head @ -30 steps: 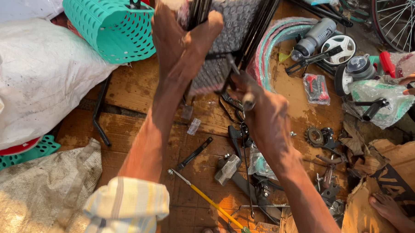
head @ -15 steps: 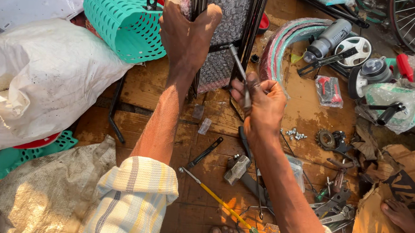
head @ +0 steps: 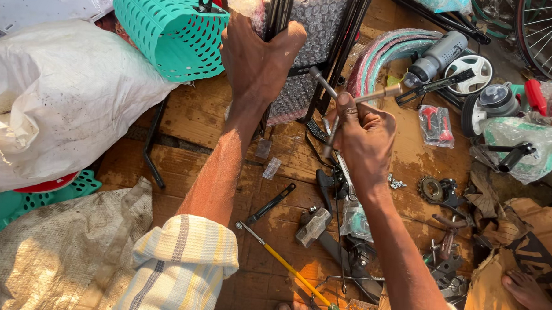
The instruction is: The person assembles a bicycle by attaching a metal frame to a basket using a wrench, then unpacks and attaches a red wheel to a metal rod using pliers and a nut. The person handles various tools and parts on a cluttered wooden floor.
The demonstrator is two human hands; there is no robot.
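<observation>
Raised slightly since the earlier frame, the right hand (head: pixel 365 137) grips a T-shaped wrench (head: pixel 351 95) at the black bicycle frame (head: pixel 328 59), which the left hand (head: pixel 258 59) clasps just beyond; the frame should stay steady and the wrench seated squarely.

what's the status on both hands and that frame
Left hand gripping black frame. Right hand holding metal tool beside it. Teal basket close left.

We see warm, low sunlight from right of white sack (head: pixel 58 98); we note glare on sack, long shadows leftward, sharp centre, slight wide-angle stretch at edges.
</observation>
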